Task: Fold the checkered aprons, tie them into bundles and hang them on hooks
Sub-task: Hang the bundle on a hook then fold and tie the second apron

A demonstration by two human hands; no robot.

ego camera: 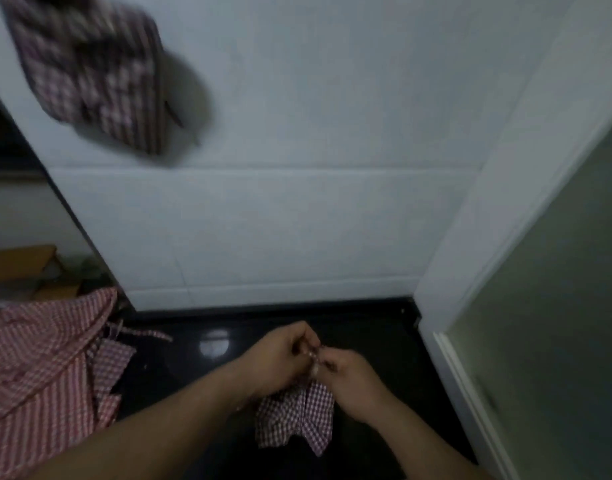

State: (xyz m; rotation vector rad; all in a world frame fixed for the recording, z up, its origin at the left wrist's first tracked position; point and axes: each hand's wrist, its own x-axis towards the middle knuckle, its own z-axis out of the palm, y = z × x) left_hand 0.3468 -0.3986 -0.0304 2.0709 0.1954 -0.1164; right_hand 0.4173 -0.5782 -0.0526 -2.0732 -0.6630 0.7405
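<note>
the folded apron (pixel 297 417) hangs between both hands over the dark floor (pixel 180 379); left hand (pixel 280 355) and right hand (pixel 353 375) pinch its strings at the top, fingers clamped on them. tying seems underway. next the knot needs cinching, then a lift to the wall (pixel 315 133) near the hung bundle (pixel 86 74)

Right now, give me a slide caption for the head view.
Left hand and right hand pinch the strap on a folded apron; another bundle hangs on the wall.
</note>
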